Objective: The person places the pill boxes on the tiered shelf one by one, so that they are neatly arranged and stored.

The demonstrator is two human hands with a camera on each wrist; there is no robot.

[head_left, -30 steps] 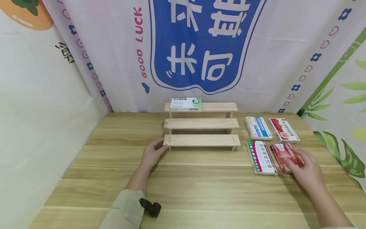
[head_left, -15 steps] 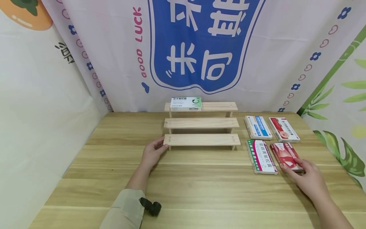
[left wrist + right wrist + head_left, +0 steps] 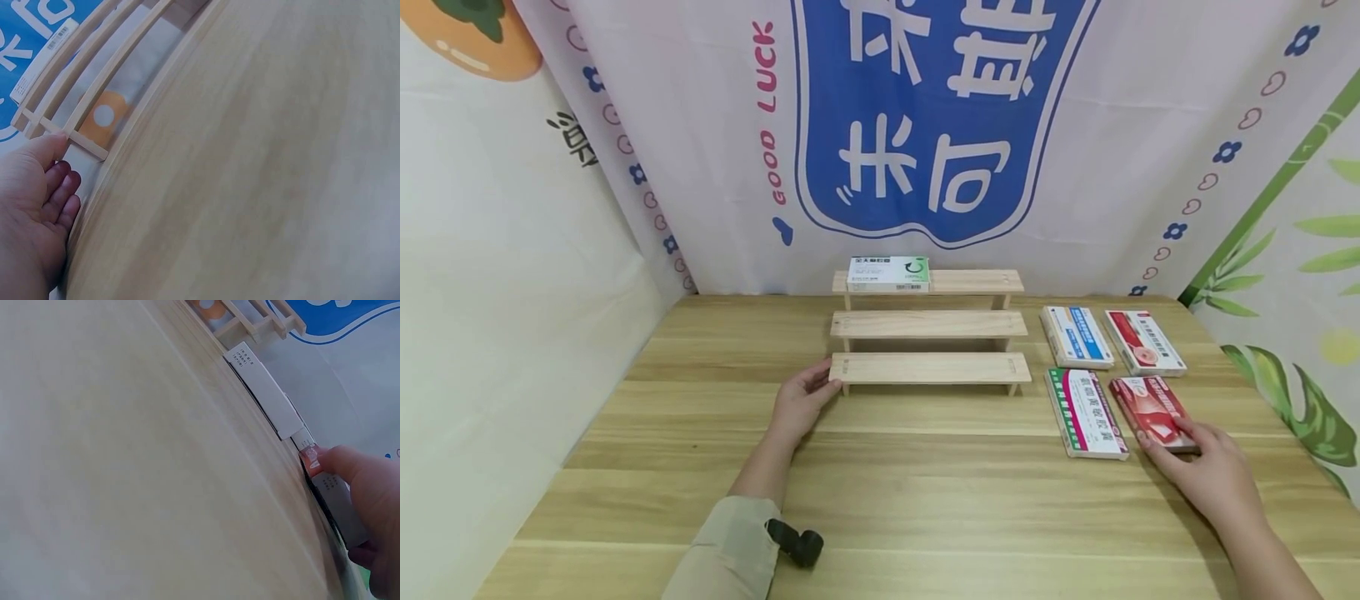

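A three-step wooden stand (image 3: 931, 367) (image 3: 100, 94) stands on the table. At the left end of its lowest step, my left hand (image 3: 801, 402) (image 3: 31, 200) holds the edge, thumb at the front corner and the other fingers curled beside it. My right hand (image 3: 1213, 471) (image 3: 375, 500) grips the near end of a red box (image 3: 1152, 410) (image 3: 310, 461), thumb on its left side and fingers at its right. That box lies flat, right of a white, green and magenta box (image 3: 1088, 414) (image 3: 265, 394).
A white-green box (image 3: 888, 273) lies on the left part of the top step. Behind the two nearer boxes lie a blue-white box (image 3: 1077, 337) and a red-white box (image 3: 1145, 342). A printed cloth (image 3: 700, 150) hangs behind the wooden table (image 3: 880, 508).
My right hand has drawn back from over the red box to its near end, thumb and fingers now at its sides. The left hand has stayed at the stand.
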